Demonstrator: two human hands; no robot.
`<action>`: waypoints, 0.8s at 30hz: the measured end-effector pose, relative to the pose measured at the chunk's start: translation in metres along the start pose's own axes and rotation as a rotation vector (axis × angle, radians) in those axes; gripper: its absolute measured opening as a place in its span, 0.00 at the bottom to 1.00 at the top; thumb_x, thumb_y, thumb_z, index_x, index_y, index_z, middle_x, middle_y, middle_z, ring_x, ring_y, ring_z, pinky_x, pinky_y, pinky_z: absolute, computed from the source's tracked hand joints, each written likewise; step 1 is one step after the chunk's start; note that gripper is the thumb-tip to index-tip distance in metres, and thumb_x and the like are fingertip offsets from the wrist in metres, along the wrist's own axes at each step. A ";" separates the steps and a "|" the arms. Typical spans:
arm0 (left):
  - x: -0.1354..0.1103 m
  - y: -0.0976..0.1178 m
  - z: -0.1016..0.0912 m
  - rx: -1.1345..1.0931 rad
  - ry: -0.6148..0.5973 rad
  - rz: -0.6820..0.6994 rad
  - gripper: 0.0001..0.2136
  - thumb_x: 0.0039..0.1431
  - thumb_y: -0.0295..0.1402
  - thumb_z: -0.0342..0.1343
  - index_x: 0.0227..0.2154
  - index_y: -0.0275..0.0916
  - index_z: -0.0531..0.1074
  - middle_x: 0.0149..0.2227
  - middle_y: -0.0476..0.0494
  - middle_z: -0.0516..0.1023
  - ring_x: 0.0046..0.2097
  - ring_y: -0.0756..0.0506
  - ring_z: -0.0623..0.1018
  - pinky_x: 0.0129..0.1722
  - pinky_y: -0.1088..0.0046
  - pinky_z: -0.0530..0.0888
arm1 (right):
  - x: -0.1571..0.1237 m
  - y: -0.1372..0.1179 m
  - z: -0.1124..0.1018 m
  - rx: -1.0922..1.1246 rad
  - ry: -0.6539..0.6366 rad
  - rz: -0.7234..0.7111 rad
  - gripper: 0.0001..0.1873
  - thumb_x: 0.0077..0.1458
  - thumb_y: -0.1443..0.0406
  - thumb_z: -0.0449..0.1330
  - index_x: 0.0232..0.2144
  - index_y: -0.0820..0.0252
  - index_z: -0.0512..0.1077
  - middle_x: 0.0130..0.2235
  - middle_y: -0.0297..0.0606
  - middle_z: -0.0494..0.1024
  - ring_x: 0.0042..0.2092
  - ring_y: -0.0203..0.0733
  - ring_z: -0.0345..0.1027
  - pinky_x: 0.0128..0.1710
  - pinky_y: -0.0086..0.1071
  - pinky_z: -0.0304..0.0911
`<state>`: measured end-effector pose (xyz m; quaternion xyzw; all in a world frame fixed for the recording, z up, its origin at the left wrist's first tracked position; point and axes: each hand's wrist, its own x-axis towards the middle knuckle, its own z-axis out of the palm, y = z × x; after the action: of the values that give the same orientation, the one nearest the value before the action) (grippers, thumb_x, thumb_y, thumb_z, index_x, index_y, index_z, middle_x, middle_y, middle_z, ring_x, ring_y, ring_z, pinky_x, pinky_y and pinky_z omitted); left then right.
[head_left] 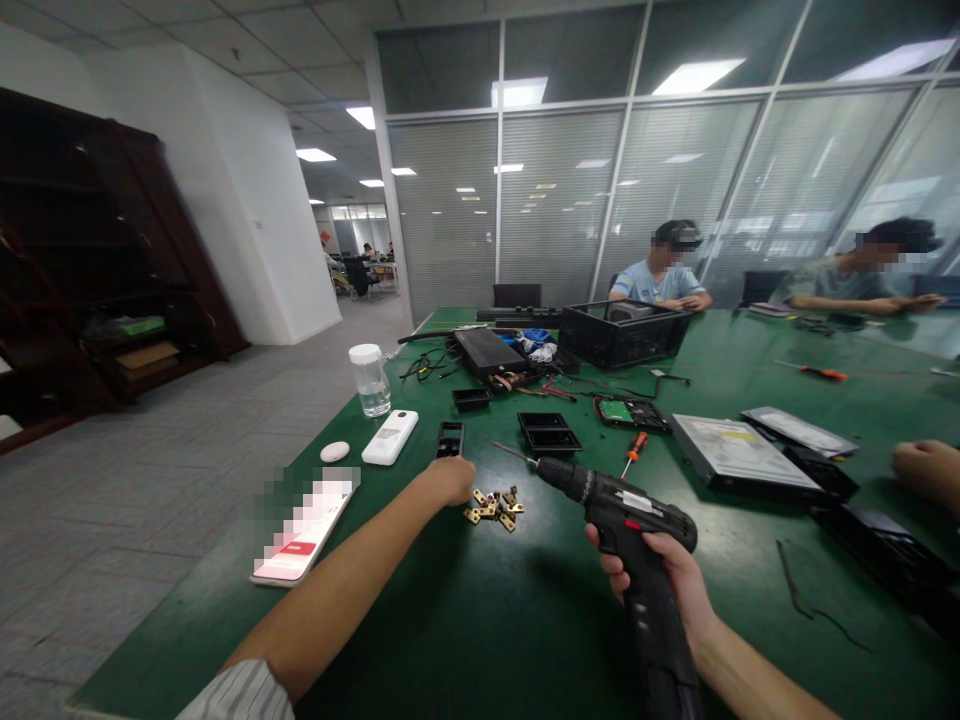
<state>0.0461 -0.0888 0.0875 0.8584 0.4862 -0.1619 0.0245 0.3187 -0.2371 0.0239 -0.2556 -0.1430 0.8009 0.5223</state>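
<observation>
My right hand (660, 570) is wrapped round the handle of a black cordless drill (622, 510). Its long bit (514, 453) points left and away from me, above the table. Curled closed, my left hand (451, 482) is at the near end of a small black plastic part (451, 440) with openings. The fingers face away, so what they grip is hidden. Right beside that hand lies a loose pile of small brass-coloured metal pieces (495, 508). A black two-compartment tray (549, 434) sits beyond the drill bit.
Left on the green table (420, 640) are a phone (307, 530), white disc (334, 452), white device (390, 438) and jar (370, 380). Rightward lie an orange screwdriver (636, 450), hard drive (630, 411) and disc drive (750, 455). Another person's hand (930, 475) is at the right edge.
</observation>
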 end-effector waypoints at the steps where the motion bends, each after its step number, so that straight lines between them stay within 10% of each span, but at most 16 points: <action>1: 0.000 -0.006 -0.002 -0.030 0.012 -0.003 0.16 0.59 0.35 0.52 0.43 0.28 0.77 0.44 0.23 0.77 0.47 0.34 0.77 0.43 0.63 0.73 | 0.000 0.000 0.000 -0.002 -0.004 0.005 0.23 0.45 0.62 0.62 0.42 0.74 0.75 0.26 0.42 0.77 0.26 0.35 0.69 0.26 0.23 0.69; 9: 0.038 -0.075 0.018 -0.404 0.433 -0.419 0.24 0.61 0.48 0.44 0.36 0.29 0.74 0.37 0.23 0.77 0.42 0.34 0.79 0.38 0.61 0.73 | -0.002 0.001 0.006 -0.010 -0.001 0.001 0.21 0.47 0.62 0.60 0.41 0.73 0.76 0.27 0.43 0.78 0.25 0.35 0.69 0.25 0.23 0.69; 14: 0.060 -0.093 0.044 -0.903 0.239 -0.348 0.14 0.57 0.42 0.51 0.24 0.35 0.68 0.21 0.44 0.71 0.23 0.45 0.74 0.22 0.72 0.71 | -0.003 -0.001 0.009 -0.059 -0.001 -0.003 0.22 0.46 0.62 0.61 0.41 0.74 0.76 0.26 0.43 0.78 0.25 0.36 0.71 0.25 0.23 0.69; 24: 0.054 -0.082 0.019 -1.224 0.940 -0.055 0.18 0.58 0.47 0.49 0.21 0.40 0.53 0.21 0.55 0.53 0.25 0.52 0.61 0.25 0.78 0.61 | 0.005 0.006 0.016 -0.235 0.227 -0.014 0.18 0.57 0.60 0.59 0.44 0.70 0.73 0.35 0.47 0.82 0.29 0.38 0.76 0.30 0.25 0.73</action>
<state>-0.0019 -0.0053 0.0623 0.6580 0.4696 0.5167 0.2820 0.3034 -0.2339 0.0332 -0.4029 -0.1775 0.7409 0.5071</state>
